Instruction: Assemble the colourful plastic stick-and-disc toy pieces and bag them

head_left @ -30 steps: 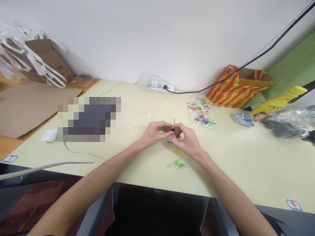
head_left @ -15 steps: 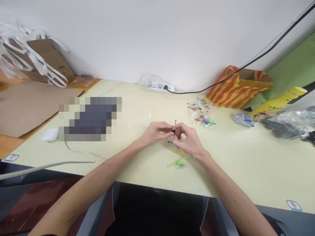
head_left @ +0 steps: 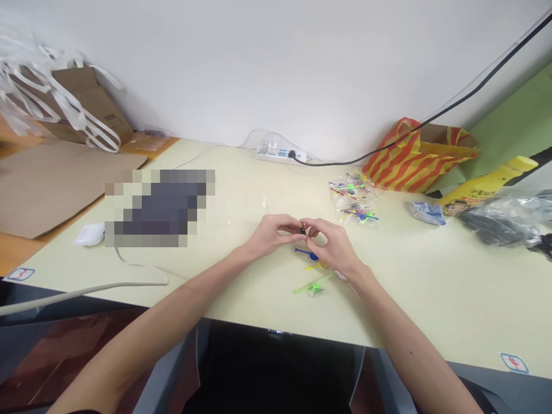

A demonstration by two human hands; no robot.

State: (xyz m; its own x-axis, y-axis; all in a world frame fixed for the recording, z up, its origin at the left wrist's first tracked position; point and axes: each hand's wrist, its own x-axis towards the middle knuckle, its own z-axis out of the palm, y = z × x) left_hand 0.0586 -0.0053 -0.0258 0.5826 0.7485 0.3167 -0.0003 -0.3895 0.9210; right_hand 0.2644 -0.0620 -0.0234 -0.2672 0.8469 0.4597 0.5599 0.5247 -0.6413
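Between the fingertips of both hands is a small black plastic piece [head_left: 303,230], mostly covered by the fingers, so its exact kind does not show. My left hand [head_left: 276,233] pinches it from the left, and my right hand [head_left: 332,241] pinches it from the right. Just below the hands lie a blue plastic piece [head_left: 312,256] with a thin stem and a yellow plastic piece [head_left: 312,267], partly hidden by my right hand. Nearer the table's front edge rests a bright green plastic piece [head_left: 315,287] with a long thin bar.
Clear bags of colourful small parts [head_left: 354,198] lie behind my right hand. Farther right are a striped bag [head_left: 414,155], a yellow bottle [head_left: 478,187] and a small blue-white packet [head_left: 426,213]. A power strip [head_left: 280,154] is by the wall; a white earbud case [head_left: 90,234] sits left.
The black piece has been turned between my fingers; its thin stem no longer sticks up above them. My right hand has shifted slightly, uncovering more of the blue piece.
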